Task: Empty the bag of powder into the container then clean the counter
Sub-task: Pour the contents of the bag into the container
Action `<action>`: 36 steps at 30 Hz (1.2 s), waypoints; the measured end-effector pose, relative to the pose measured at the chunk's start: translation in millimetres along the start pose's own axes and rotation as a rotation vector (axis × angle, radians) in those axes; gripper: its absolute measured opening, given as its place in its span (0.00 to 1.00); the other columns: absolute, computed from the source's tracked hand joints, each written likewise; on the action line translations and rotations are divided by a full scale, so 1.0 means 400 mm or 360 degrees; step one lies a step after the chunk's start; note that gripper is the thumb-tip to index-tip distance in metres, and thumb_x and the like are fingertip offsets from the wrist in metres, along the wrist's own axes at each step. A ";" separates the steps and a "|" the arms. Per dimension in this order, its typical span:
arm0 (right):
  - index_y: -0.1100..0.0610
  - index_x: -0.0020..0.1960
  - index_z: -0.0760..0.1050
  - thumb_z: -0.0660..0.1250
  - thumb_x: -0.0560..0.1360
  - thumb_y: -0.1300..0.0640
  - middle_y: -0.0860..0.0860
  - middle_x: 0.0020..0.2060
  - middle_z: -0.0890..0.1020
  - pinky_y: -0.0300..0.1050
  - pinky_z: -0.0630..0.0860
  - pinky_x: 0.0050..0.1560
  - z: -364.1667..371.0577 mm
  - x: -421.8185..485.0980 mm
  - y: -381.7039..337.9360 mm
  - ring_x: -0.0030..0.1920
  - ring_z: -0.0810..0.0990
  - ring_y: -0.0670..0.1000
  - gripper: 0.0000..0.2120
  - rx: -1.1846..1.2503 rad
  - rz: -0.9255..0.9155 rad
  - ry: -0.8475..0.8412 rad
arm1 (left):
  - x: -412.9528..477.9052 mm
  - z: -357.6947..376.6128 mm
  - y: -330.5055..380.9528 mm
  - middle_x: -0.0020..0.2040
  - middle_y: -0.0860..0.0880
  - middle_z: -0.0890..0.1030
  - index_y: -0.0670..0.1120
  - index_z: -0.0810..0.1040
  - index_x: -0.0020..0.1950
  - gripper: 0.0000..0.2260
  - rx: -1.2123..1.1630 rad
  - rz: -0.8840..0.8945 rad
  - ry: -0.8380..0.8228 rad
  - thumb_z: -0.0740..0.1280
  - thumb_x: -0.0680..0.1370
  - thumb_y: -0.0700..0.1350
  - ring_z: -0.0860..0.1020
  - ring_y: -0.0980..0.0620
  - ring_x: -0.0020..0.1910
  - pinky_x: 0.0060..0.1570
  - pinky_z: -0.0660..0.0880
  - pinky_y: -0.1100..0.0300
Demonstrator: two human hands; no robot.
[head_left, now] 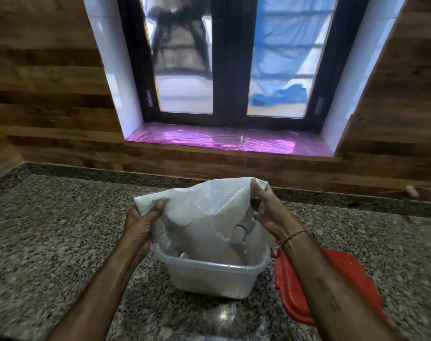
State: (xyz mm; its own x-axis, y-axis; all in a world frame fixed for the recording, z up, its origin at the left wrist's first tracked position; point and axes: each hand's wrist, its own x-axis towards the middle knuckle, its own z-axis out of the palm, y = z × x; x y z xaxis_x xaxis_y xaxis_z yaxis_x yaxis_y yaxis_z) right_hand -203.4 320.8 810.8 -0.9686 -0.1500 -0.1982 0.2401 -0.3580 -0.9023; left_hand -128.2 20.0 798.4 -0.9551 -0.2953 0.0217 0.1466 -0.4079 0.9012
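Observation:
A translucent white plastic bag hangs upside down over a clear square plastic container on the granite counter. The bag's lower end dips inside the container's rim. My left hand grips the bag's left upper corner. Its right upper corner is pinched by my right hand. Pale powder shows through the bag's lower part and the container's wall. The bag's mouth is hidden inside the container.
A red container lid lies flat on the counter right of the container, partly under my right forearm. Behind the counter runs a wood-panelled wall with a window and a pink-lit sill. A small pale object sits at the far right.

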 end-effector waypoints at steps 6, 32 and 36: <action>0.52 0.49 0.76 0.76 0.74 0.49 0.53 0.44 0.84 0.46 0.81 0.37 -0.035 0.003 -0.027 0.37 0.83 0.51 0.11 -0.0233 -0.0068 0.0126 | 0.000 -0.006 0.004 0.45 0.45 0.88 0.40 0.83 0.53 0.30 0.0098 -0.0017 -0.0030 0.86 0.55 0.50 0.86 0.50 0.44 0.42 0.84 0.56; 0.52 0.39 0.82 0.76 0.74 0.56 0.51 0.47 0.82 0.50 0.81 0.46 -0.058 -0.017 -0.114 0.47 0.81 0.51 0.06 -0.1264 -0.0695 0.0206 | 0.000 0.038 0.106 0.46 0.48 0.82 0.43 0.81 0.56 0.12 0.0840 0.0240 0.0227 0.76 0.74 0.39 0.81 0.50 0.48 0.39 0.79 0.62; 0.53 0.39 0.82 0.77 0.74 0.58 0.47 0.42 0.83 0.46 0.78 0.43 -0.032 -0.012 -0.121 0.45 0.81 0.49 0.06 -0.1326 -0.0712 0.0225 | -0.018 0.095 0.129 0.45 0.58 0.85 0.55 0.85 0.50 0.08 0.1826 0.0536 -0.0012 0.76 0.74 0.54 0.83 0.57 0.46 0.47 0.81 0.55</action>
State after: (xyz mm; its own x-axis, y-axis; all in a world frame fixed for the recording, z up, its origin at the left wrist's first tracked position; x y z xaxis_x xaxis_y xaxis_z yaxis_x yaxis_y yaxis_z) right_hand -211.1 350.7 850.6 -0.9715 -0.0258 0.2358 -0.2243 0.4239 -0.8775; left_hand -123.6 33.9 861.2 -0.9149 -0.2328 0.3297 0.0779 0.6996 0.7103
